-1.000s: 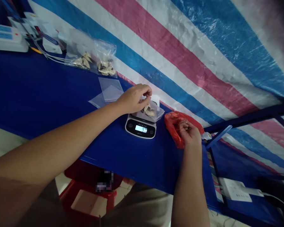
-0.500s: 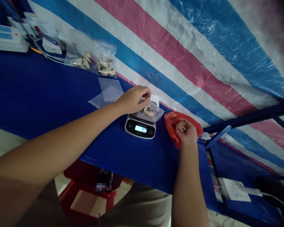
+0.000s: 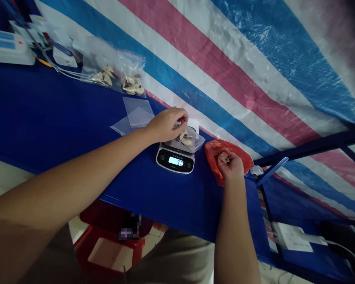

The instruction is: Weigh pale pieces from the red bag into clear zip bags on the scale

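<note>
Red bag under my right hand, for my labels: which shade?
Bright orange-red bag, best in the head view.

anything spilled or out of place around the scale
I see nothing spilled or damaged. One slight oddity: the clear bag overhangs the right side of the scale, and the left hand is right at it, so any pressure might skew the reading.

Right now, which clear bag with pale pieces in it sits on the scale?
The clear bag at the left hand, on the scale; the other two filled bags sit on the table, farther back and left.
</note>
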Available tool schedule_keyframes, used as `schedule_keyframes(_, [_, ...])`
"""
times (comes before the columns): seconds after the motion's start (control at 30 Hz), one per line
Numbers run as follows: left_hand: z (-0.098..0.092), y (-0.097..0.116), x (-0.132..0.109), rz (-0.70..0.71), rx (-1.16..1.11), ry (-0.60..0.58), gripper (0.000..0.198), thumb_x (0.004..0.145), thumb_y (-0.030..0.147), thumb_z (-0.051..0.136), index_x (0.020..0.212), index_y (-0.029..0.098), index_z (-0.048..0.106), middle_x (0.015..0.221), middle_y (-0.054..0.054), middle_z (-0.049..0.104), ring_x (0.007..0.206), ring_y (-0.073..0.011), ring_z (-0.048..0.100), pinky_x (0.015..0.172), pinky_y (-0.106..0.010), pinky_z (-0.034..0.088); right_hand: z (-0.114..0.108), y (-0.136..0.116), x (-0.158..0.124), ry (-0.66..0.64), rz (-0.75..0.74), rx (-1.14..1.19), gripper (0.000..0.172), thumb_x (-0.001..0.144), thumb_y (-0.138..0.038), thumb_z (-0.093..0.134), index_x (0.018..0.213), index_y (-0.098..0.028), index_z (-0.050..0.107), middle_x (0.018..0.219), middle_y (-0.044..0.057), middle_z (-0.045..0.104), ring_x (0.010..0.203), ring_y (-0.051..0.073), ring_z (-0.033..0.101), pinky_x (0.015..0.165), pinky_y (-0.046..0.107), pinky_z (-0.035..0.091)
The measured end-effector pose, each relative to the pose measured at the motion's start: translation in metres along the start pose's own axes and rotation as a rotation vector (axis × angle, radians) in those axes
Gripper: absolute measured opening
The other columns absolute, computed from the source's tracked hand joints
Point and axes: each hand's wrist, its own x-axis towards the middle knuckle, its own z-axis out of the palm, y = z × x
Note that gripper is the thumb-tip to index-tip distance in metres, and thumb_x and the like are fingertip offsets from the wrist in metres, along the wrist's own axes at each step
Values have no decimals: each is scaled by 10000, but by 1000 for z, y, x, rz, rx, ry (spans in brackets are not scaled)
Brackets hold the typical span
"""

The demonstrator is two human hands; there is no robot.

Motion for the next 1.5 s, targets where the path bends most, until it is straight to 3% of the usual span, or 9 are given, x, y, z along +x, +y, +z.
schedule_keyframes(0.3, [-4,1,1,34,7,-34,166,941,271,514,1079,180,533,1040,-98,624,965,-221,570,883,-390,468,5,3,-1,4,1,-39,337,928,16,328,715,-238,268,586,-116,176,372,35,237,313,146,219])
schedule_keyframes(0.57, [-4,1,1,16,1,-44,152,936,277,509,1068,200,519,1045,-92,615,978,-226,566,899,-399,467,2,10,5,-2,-9,-114,309,902,-18,463,720,-227,325,574,-124,214,370,26,232,305,122,211])
schedule_keyframes(0.8, [-4,1,1,13,-4,-47,151,932,264,512,1067,197,523,1043,-95,618,974,-228,562,898,-404,466,2,13,9,3,-13,-146,276,900,-11,404,720,-216,367,551,-124,230,357,32,230,297,123,194])
schedule_keyframes(1.5, [-3,0,0,14,-1,-44,153,925,258,529,1063,193,532,1040,-93,624,971,-224,573,891,-396,471,-1,14,12,-20,-31,-186,252,856,-67,519,721,-219,371,536,-130,264,354,31,235,297,115,210])
